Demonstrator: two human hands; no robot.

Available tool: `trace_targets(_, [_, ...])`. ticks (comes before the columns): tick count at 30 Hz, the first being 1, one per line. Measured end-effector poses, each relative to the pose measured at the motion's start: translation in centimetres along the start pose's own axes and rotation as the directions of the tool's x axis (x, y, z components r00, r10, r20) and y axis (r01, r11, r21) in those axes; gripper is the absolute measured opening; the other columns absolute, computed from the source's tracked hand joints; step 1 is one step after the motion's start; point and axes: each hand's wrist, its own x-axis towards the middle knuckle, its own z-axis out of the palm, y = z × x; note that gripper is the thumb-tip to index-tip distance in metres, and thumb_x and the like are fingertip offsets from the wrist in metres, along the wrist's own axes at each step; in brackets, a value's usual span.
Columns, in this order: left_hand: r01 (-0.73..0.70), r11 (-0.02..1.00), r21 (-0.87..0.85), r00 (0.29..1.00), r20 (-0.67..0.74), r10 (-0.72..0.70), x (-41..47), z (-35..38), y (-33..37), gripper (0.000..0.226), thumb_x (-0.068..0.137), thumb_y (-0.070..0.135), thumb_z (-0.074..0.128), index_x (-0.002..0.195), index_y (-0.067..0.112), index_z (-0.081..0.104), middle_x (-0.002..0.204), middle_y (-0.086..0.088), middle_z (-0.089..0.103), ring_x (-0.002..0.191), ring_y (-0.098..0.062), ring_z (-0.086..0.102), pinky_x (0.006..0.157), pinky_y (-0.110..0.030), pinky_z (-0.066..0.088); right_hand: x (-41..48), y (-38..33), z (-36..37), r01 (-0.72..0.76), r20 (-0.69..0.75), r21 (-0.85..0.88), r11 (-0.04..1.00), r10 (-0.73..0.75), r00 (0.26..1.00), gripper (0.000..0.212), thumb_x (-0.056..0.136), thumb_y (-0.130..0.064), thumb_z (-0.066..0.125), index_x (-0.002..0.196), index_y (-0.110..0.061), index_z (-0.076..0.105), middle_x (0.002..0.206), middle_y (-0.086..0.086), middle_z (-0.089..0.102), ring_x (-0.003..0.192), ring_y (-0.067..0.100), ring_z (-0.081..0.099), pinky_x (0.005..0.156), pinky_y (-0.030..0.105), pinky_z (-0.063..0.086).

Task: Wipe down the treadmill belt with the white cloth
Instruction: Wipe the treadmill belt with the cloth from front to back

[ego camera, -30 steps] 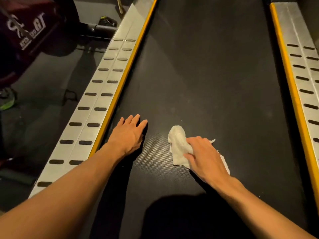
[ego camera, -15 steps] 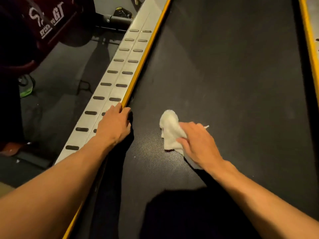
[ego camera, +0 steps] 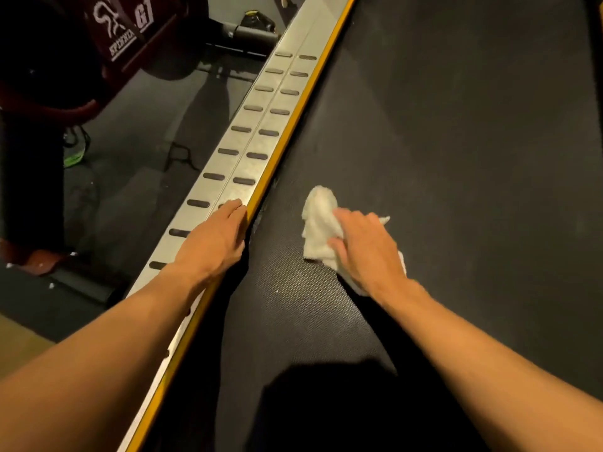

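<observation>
On the dark textured treadmill belt [ego camera: 456,158], a bit left of its middle and near the left edge, sits the crumpled white cloth [ego camera: 318,223]. The right hand [ego camera: 365,249] is pressed down on top of it, fingers spread and slightly curled over the fabric, so it's more a flat press than a real pinch; part of the cloth bunches out ahead of the fingertips and a little pokes out on the far side by the wrist. Cloth is flat against the belt, not lifted.

The left hand [ego camera: 212,239] is planted on the silver metal side rail with the dark oval slots [ego camera: 261,125], palm down and open, fingers lying along the rail right next to the thin yellow strip [ego camera: 293,125] that runs between rail and belt. It isn't holding anything, just resting there.

Off to the left, on the dark floor, there's a maroon bag with white lettering [ego camera: 124,31], and some black equipment [ego camera: 251,31] past the rail's far end. A dark shadow covers the near end of the belt.
</observation>
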Motion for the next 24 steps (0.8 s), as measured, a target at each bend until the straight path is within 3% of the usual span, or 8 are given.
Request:
trace_targets(3, [-0.017,1.000,-0.010,0.999,0.029,0.018,-0.2,-0.2,-0.5,0.056,0.094,0.017,0.054,0.146,0.011,0.033,0.155,-0.004,0.026,0.132,-0.026,0.042,0.104,-0.032,0.040,3.5,-0.1,1.3,-0.051,0.037,-0.081,0.995,0.054,0.998,0.032,0.092,-0.027,0.049,0.122,-0.015,0.045,0.102,0.008,0.055,0.088,0.028,0.044,0.061,0.037,0.035])
trace_targets(6, [-0.008,0.999,-0.047,1.000,0.016,0.008,-0.5,-0.3,-1.3,0.058,0.092,0.011,0.053,0.147,0.015,0.035,0.156,-0.001,0.026,0.132,-0.025,0.043,0.106,-0.032,0.038,1.5,-1.8,3.5,0.186,0.104,-0.214,0.959,-0.167,0.980,0.046,0.092,-0.043,0.049,0.127,-0.014,0.044,0.103,0.010,0.055,0.082,0.027,0.045,0.062,0.040,0.040])
trace_targets(9, [0.011,0.993,-0.119,1.000,-0.004,-0.012,-0.7,-0.7,-1.7,0.050,0.093,0.008,0.050,0.141,0.016,0.042,0.149,-0.005,0.040,0.132,-0.026,0.044,0.109,-0.032,0.031,-2.5,-3.1,4.1,0.421,0.195,-0.067,0.904,-0.402,0.895,0.044,0.094,-0.042,0.050,0.129,-0.017,0.043,0.104,0.005,0.055,0.080,0.022,0.044,0.065,0.038,0.044])
trace_targets(11, [0.025,0.990,-0.136,1.000,0.002,-0.025,-0.7,-0.9,-1.6,0.048,0.092,0.005,0.050,0.139,0.016,0.044,0.143,-0.007,0.046,0.129,-0.028,0.046,0.109,-0.035,0.033,-3.4,-3.8,2.9,0.462,0.240,0.070,0.884,-0.464,0.853,0.040,0.094,-0.037,0.053,0.129,-0.021,0.045,0.104,0.001,0.052,0.085,0.020,0.045,0.064,0.032,0.039])
trace_targets(16, [0.023,0.989,-0.145,0.999,-0.031,-0.027,-0.6,-0.7,-1.4,0.050,0.092,0.002,0.048,0.140,0.015,0.045,0.145,-0.007,0.045,0.129,-0.027,0.046,0.109,-0.035,0.033,4.1,-3.6,2.0,0.087,0.152,0.085,0.993,-0.099,0.983,0.041,0.093,-0.040,0.052,0.129,-0.021,0.048,0.110,0.006,0.054,0.101,0.028,0.050,0.077,0.040,0.041])
trace_targets(19, [0.025,0.989,-0.149,0.999,-0.018,-0.028,-0.5,-0.9,-1.4,0.046,0.093,0.003,0.046,0.138,0.015,0.046,0.142,-0.008,0.047,0.126,-0.029,0.049,0.106,-0.036,0.036,4.7,-4.4,3.2,0.124,0.193,-0.082,0.989,-0.107,0.975,0.039,0.094,-0.042,0.051,0.124,-0.018,0.047,0.111,0.009,0.050,0.101,0.029,0.050,0.072,0.039,0.041])
trace_targets(21, [0.025,0.988,-0.150,1.000,-0.005,-0.026,-0.6,-0.8,-1.5,0.049,0.093,0.003,0.047,0.141,0.016,0.044,0.147,-0.007,0.043,0.132,-0.028,0.045,0.110,-0.035,0.032,1.4,-5.8,4.0,0.339,0.292,-0.029,0.940,-0.316,0.903,0.036,0.096,-0.041,0.048,0.125,-0.020,0.045,0.111,0.006,0.047,0.101,0.024,0.048,0.070,0.037,0.041])
trace_targets(24, [0.013,0.989,-0.150,0.999,-0.031,-0.018,-0.7,-0.4,-1.7,0.049,0.091,0.000,0.050,0.138,0.014,0.046,0.141,-0.008,0.048,0.126,-0.028,0.049,0.107,-0.034,0.036,-2.7,-7.5,3.0,0.528,0.460,0.294,0.797,-0.602,0.653,0.042,0.096,-0.039,0.047,0.135,-0.022,0.043,0.113,0.006,0.048,0.102,0.020,0.044,0.077,0.039,0.041])
